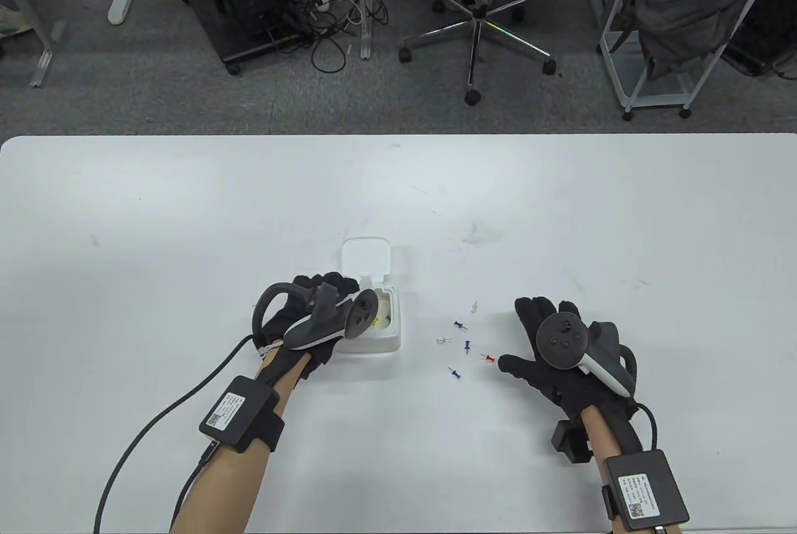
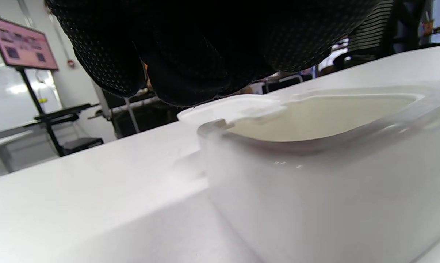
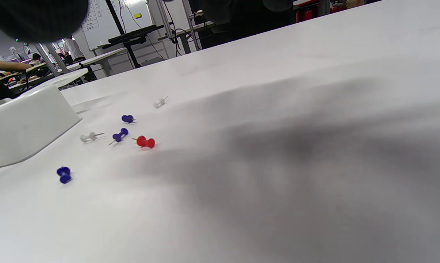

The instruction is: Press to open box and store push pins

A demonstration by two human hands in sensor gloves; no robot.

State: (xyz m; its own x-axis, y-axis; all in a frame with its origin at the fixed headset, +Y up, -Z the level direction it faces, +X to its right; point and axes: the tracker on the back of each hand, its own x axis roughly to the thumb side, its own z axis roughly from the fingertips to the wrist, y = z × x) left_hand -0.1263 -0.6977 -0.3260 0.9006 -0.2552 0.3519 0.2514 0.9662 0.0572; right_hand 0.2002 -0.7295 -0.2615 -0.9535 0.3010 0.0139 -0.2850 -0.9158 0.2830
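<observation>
The white box (image 1: 389, 335) stands open, its lid (image 1: 366, 257) flipped back; yellow and green pins (image 1: 377, 321) lie inside. My left hand (image 1: 324, 288) lies against the box's left side, fingers over its far-left rim (image 2: 220, 126); the grip itself is hidden. Several push pins lie loose to the right of the box: a red one (image 1: 489, 359), three blue (image 1: 460, 325), two white (image 1: 443, 339). My right hand (image 1: 526, 335) hovers with fingers spread and empty, thumb just right of the red pin (image 3: 145, 142). The box also shows in the right wrist view (image 3: 26, 124).
The white table (image 1: 187, 216) stretches wide around the box. Cables run from both wrist units off the table's near edge. An office chair (image 1: 476, 17) and a rack (image 1: 679, 30) stand on the floor beyond the far edge.
</observation>
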